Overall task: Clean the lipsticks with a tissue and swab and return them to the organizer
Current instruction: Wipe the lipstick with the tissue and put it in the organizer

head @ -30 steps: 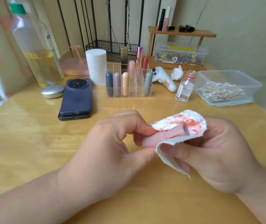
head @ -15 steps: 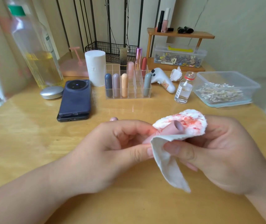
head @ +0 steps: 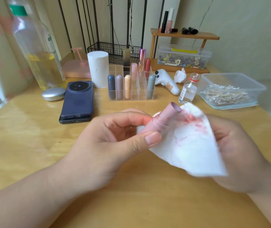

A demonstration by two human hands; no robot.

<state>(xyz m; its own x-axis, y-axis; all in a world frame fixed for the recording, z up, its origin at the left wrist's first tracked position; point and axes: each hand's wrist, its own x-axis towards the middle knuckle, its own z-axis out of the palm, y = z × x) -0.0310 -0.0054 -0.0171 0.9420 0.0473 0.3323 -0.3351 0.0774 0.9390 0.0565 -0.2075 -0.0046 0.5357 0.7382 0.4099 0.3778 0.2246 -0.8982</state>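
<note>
At the back of the worktop [head: 24,137] a clear organizer [head: 138,92] is flanked by stacked phones [head: 77,99] on the left and by a glass vial [head: 188,91] and a tub of swabs [head: 258,94] on the right. Nearer, an uncapped pink lipstick [head: 162,120] is pinched by the left hand [head: 108,142] and tilted up to the right against a red-stained tissue [head: 187,148]. The tissue is gripped in the right hand [head: 236,148], whose fingers are mostly hidden.

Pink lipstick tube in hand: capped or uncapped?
Uncapped: the pink lipstick tube shows a bare open end and exposed collar, no cap on it.
</note>
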